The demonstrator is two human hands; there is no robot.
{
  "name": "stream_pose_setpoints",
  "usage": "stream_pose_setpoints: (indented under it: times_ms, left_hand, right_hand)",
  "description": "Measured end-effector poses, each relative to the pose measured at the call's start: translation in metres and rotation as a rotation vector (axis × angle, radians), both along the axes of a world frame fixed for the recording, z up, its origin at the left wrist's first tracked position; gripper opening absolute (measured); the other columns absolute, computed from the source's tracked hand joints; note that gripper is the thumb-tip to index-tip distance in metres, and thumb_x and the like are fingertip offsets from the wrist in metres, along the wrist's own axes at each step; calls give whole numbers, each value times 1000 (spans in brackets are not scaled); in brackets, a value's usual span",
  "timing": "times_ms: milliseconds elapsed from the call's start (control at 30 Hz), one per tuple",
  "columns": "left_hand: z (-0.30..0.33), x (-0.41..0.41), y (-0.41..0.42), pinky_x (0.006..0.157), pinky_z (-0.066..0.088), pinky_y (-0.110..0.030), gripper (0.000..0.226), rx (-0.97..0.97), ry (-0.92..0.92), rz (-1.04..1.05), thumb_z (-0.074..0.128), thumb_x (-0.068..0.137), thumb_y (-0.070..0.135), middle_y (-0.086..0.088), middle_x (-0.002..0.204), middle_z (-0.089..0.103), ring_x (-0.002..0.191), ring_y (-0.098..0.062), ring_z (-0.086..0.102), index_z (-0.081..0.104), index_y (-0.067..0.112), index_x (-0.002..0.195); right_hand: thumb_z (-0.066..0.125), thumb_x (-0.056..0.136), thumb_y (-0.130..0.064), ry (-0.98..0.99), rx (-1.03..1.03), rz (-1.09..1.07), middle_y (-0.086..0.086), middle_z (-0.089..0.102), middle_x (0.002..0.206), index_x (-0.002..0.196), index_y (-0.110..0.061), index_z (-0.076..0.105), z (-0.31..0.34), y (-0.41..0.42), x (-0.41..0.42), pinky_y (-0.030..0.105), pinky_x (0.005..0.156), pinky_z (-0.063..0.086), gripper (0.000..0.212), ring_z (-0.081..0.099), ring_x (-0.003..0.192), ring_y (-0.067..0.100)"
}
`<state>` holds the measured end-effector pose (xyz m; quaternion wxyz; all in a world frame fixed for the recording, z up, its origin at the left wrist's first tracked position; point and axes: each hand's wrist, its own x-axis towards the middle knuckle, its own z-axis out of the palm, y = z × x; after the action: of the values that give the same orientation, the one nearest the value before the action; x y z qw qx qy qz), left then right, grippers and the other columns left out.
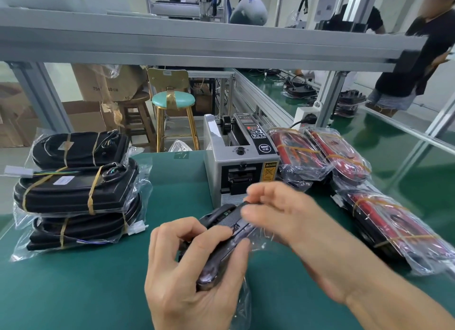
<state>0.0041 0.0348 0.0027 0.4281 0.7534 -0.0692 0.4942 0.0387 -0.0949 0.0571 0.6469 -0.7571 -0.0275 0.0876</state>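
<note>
Head view looks down on a green bench mat (pixel 86 280), where both hands work close together just in front of a grey tape dispenser (pixel 236 162). The left hand (pixel 187 268) grips a black part (pixel 221 243) from below and from the side, its fingers curled round the near end and the thumb pressing on the upper face. The part is held above the mat at a slant, its far end pointing toward the dispenser. A clear plastic bag (pixel 242 302) clings loosely around the part's lower half and trails down past the left palm. The right hand (pixel 290 221) comes in from the right, blurred, with thumb and fingertips drawn together in a pinch on a thin dark edge at the part's far end; what that edge is cannot be told. To the left lies a stack of bagged black units (pixel 78 194) bound with yellowish bands, and to the right, beside the dispenser, lie bagged red units (pixel 320 154) banded the same way. Beyond the bench stand a stool with a teal seat (pixel 173 100) and cardboard boxes (pixel 103 83), and an aluminium rail (pixel 197 41) crosses overhead.
</note>
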Motion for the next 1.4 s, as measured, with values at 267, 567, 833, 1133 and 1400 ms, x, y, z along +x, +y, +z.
stream_pose_setpoints:
  times_ms: [267, 567, 833, 1133, 1400]
  left_hand:
    - [8, -4, 16, 60, 45, -25, 24, 29, 99, -128, 73, 69, 38, 0, 84, 54, 63, -20, 55, 72, 25, 89]
    - [14, -10, 87, 65, 42, -5, 28, -75, 324, -242, 81, 67, 29, 7, 86, 57, 76, 1, 55, 73, 47, 88]
    - [4, -11, 91, 87, 49, -23, 24, -443, 476, -384, 62, 82, 41, 2, 107, 71, 104, -10, 65, 75, 30, 98]
    - [-7, 0, 69, 68, 44, -6, 43, -143, 441, -36, 75, 71, -10, 11, 79, 66, 74, -2, 62, 71, 32, 79]
    - [-40, -21, 57, 67, 46, -12, 16, 146, 352, -346, 74, 69, 14, 15, 71, 62, 66, -3, 58, 63, 25, 71]
  right_hand:
    - [72, 74, -44, -189, -76, 108, -15, 69, 99, 101, -40, 65, -16, -5, 5, 17, 82, 47, 29, 63, 88, 0]
    - [82, 74, -22, 54, -49, 600, -6, 62, 127, 127, -34, 54, -76, 8, 15, 42, 108, 40, 62, 57, 120, 15]
    - [70, 61, -61, -669, -680, 358, -29, 49, 110, 123, -32, 57, -43, -12, 31, 20, 94, 38, 70, 46, 106, 0]
    - [82, 63, -49, -499, -618, 380, -29, 50, 107, 124, -32, 57, -50, -32, 41, 21, 94, 40, 67, 50, 105, -1]
    - [83, 66, -40, -419, -508, 375, -23, 52, 107, 120, -35, 57, -66, -31, 44, 24, 89, 44, 60, 55, 103, 3]
